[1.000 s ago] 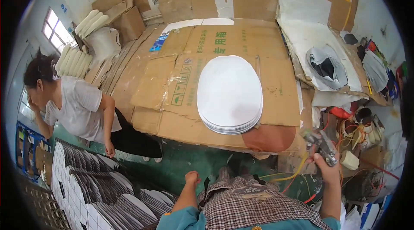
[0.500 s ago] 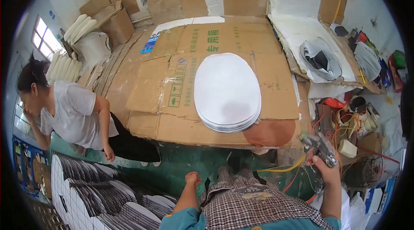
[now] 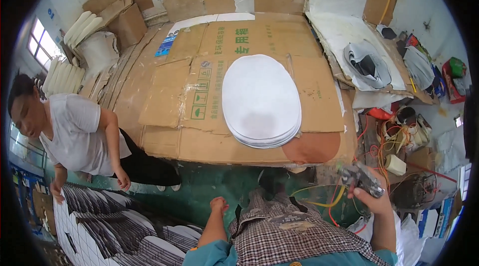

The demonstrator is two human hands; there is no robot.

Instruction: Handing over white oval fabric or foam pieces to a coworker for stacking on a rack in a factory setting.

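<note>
My right hand (image 3: 369, 198), at the lower right, is closed around the grip of a metal spray gun (image 3: 363, 178), its nozzle pointing left, off the table's front edge. A yellow hose (image 3: 332, 202) hangs near it. My left hand (image 3: 219, 204) is held in front of my checked apron in a loose fist, with nothing visible in it. Ahead, a stack of white oval sheets (image 3: 262, 99) lies on the cardboard-covered table (image 3: 164, 141), a faint grey patch on its top sheet. A reddish-brown rounded patch (image 3: 314, 147) shows beside the stack at the table's front edge.
A co-worker in a white shirt (image 3: 82, 121) stands at the left. Below lie piled white-and-dark sheets (image 3: 110, 226). Cream padded pieces (image 3: 65, 77) stack at the back left. Tangled hoses (image 3: 386, 141) and a tank (image 3: 424, 191) crowd the right; rolled grey material (image 3: 367, 66) lies behind.
The spray gun in my right hand has moved slightly down and left. The co-worker has lowered a hand from the head to the piled sheets. My left hand stays nearly still.
</note>
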